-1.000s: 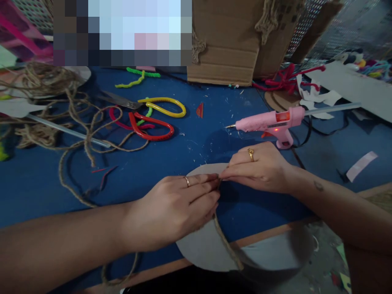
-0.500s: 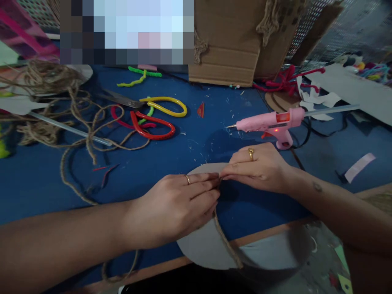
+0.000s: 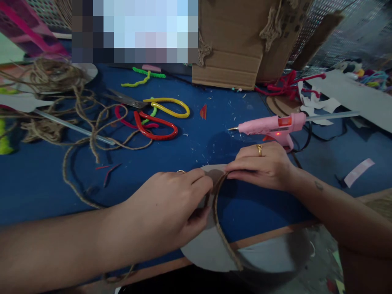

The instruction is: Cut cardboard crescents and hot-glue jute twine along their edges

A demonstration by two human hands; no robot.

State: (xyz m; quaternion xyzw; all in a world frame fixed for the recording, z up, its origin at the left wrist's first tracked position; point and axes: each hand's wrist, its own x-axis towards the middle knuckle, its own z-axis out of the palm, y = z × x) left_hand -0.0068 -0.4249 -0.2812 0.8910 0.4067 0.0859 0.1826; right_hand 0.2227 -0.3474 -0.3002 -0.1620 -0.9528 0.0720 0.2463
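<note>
Left hand (image 3: 161, 208) shifted back; blue worktable (image 3: 239, 122) strewn with scraps (image 3: 203, 112).

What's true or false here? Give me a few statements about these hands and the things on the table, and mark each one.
1. The left hand and right hand both touch a grey card disc. True.
2. Jute twine runs along the disc's edge. True.
3. The right hand holds the pink hot glue gun. False: the glue gun lies on the blue table, beyond that hand.
4. The scissors sit on top of the cardboard box. False: they lie on the table, away from the box.
</note>
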